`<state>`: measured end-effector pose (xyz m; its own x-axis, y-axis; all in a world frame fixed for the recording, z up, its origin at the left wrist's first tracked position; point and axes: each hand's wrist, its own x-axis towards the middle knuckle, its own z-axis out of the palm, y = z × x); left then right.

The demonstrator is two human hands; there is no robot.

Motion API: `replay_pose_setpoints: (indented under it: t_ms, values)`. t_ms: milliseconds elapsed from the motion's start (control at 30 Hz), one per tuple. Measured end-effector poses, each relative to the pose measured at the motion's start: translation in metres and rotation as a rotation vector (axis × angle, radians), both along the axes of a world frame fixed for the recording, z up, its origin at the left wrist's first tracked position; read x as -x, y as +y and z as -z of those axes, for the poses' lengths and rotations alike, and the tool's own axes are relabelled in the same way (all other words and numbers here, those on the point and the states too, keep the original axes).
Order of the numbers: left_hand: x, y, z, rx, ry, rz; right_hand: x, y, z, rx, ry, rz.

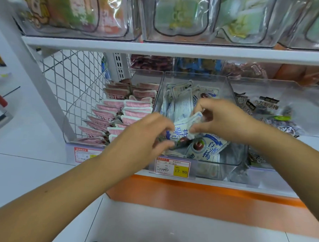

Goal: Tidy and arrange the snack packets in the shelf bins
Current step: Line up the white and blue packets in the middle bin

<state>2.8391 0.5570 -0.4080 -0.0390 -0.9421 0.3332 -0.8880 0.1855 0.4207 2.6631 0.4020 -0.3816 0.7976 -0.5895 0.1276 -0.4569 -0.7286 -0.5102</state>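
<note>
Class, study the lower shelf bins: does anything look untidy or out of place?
Yes: the white packets in the middle bin lie jumbled at mixed angles, while the pink packets beside them stand in neat rows.

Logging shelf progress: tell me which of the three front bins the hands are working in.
The middle bin, holding white-and-blue packets; the left hand and right hand pinch one there. Pink packets fill its left neighbour, dark packets its right.

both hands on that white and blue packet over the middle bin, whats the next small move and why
Probably flatten the white and blue packet and slot it upright beside the standing packets in the middle bin. The left hand and right hand both pinch it crumpled, and the front packets lie loose and flat.
</note>
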Motion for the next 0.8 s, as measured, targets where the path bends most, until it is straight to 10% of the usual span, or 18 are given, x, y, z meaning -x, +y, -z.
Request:
replay_pose_setpoints:
  t_ms: [267,467,633,800]
  values:
    - [-0.003,-0.005,-0.012,-0.003,0.333,-0.161,0.017,0.017,-0.01,-0.662,-0.451,-0.046]
    - [0.003,-0.01,-0.013,-0.085,0.5,-0.063,0.017,0.038,-0.02,-0.293,-0.185,-0.045]
    - [0.003,-0.01,-0.025,-0.197,0.672,-0.037,0.016,0.037,-0.017,-0.393,-0.247,0.051]
    - [0.002,-0.008,-0.024,-0.098,0.436,-0.05,0.013,0.044,-0.022,-0.25,-0.123,-0.07]
